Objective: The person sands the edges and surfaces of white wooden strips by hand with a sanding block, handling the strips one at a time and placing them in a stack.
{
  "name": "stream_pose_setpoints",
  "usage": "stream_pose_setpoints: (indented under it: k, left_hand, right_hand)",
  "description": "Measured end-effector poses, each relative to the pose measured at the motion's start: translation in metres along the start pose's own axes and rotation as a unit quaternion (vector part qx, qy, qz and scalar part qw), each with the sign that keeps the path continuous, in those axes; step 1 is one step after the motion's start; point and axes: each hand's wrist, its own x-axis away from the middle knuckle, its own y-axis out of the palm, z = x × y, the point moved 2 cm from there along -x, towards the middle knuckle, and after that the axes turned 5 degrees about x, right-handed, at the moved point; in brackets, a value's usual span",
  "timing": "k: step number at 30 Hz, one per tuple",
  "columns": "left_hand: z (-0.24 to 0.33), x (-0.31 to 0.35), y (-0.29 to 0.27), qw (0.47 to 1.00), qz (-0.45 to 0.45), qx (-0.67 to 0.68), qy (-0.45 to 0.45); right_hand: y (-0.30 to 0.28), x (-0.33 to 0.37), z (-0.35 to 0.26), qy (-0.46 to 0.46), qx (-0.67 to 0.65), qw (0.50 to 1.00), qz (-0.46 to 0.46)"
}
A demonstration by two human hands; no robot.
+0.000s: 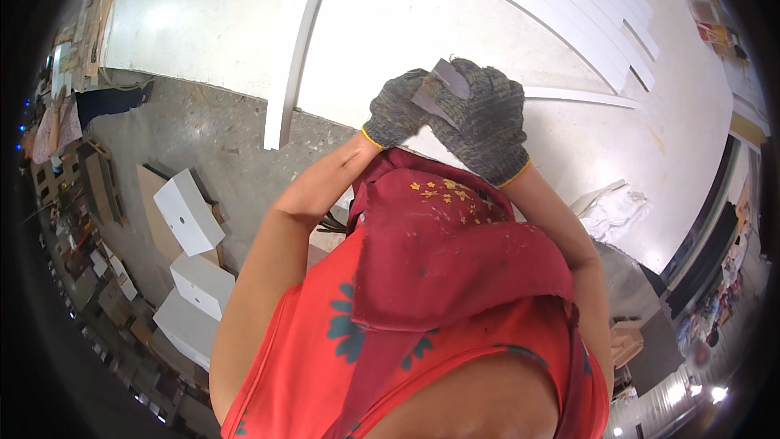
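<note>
Both my hands wear dark grey knit work gloves with yellow cuffs and meet at the near edge of a white table (366, 41). Between them is a small, creased grey sheet (428, 103) that looks like sandpaper. My right hand (491, 126) is closed around it, with a corner standing up by the thumb. My left hand (398, 106) has its fingers bent against the sheet's left side; its fingertips are partly hidden. Beyond my right hand, a thin white strip (581, 97) lies on the table.
A long white bar (296, 41) overhangs the table's left edge. Several white strips (544, 4) lie side by side at the far right. A crumpled white cloth (613, 210) is at the near right. White boxes (188, 213) stand on the floor at left, where another person (61, 126) is partly visible.
</note>
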Motion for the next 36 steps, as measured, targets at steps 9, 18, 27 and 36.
stream_pose_setpoints:
  k: [9, 18, 27, 36]
  left_hand:
    - [0.019, -0.013, 0.004, 0.980, -0.015, -0.137, 0.143]
    - [0.021, -0.006, -0.006, 0.994, -0.035, -0.083, 0.062]
    - [0.050, -0.020, -0.006, 0.927, -0.076, 0.133, -0.344]
    - [0.027, -0.015, -0.018, 0.972, -0.146, 0.010, -0.181]
  right_hand:
    - [-0.033, 0.028, 0.080, 0.099, 0.149, 0.984, -0.008]
    - [-0.002, 0.023, 0.059, 0.049, 0.006, 0.999, -0.014]
    - [-0.040, 0.121, 0.248, 0.344, 0.026, 0.934, 0.094]
    - [0.021, 0.023, 0.025, 0.051, -0.099, 0.993, -0.038]
